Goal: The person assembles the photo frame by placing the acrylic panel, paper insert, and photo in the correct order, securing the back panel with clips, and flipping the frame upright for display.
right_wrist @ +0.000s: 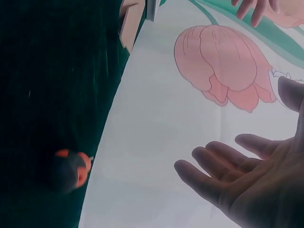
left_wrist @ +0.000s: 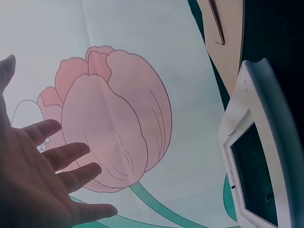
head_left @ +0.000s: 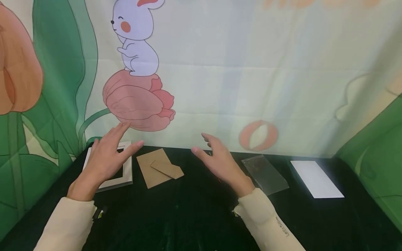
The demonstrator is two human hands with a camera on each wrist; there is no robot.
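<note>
My left hand [head_left: 105, 158] hovers over a white picture frame [head_left: 128, 170] with fingers spread and nothing in its grasp; in the left wrist view the frame [left_wrist: 237, 114] lies apart from the fingers. Beside the frame is a brown backing board [head_left: 147, 164] with a fold-out stand leg [head_left: 168, 169]. My right hand [head_left: 223, 162] is raised above the table, fingers extended and holding nothing. Below it, the right wrist view shows a blurred black-and-orange object [right_wrist: 71, 171] whose kind is unclear; the hand mostly hides it in the head view.
To the right of my right hand lies a clear plastic sheet [head_left: 267, 176]. A white rectangular card or sheet [head_left: 317, 179] is farther right. Everything lies on a dark green cloth [head_left: 176, 216], backed by a printed curtain [head_left: 201, 87] with a rabbit and tulips.
</note>
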